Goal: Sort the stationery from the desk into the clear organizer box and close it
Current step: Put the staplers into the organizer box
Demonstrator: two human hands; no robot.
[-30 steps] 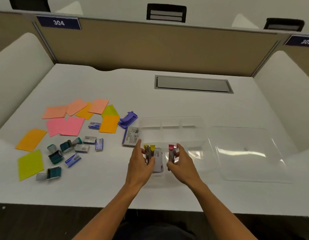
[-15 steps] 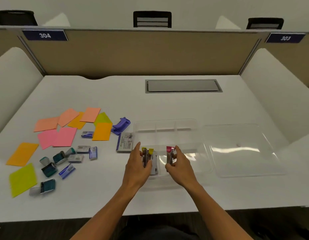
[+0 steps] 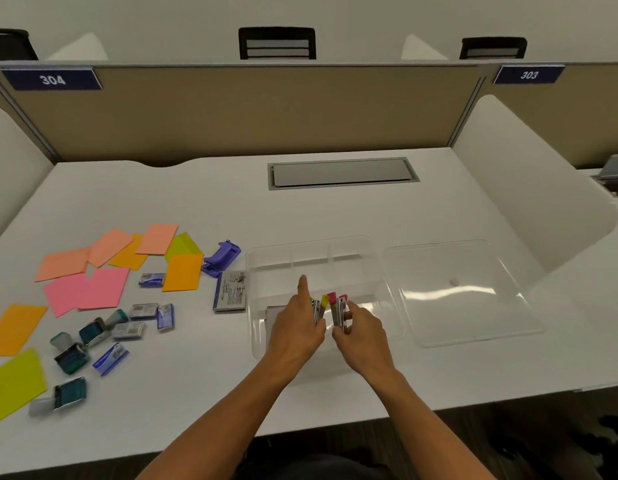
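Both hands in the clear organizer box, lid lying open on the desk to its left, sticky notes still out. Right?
Not quite. The head view shows the lid lying to the right of the clear organizer box, not the left. Both hands, left and right, are in it; sticky notes remain on the desk.

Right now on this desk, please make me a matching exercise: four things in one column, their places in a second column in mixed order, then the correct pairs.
Things
1. clear lid
2. purple hole punch
3. lime paper sheet
4. grey desk hatch

Places
A. far left, near the front edge of the desk
B. flat on the desk, right of the clear box
C. set into the desk, behind the box
D. just left of the box's far left corner

Pairs: 1-B, 2-D, 3-A, 4-C
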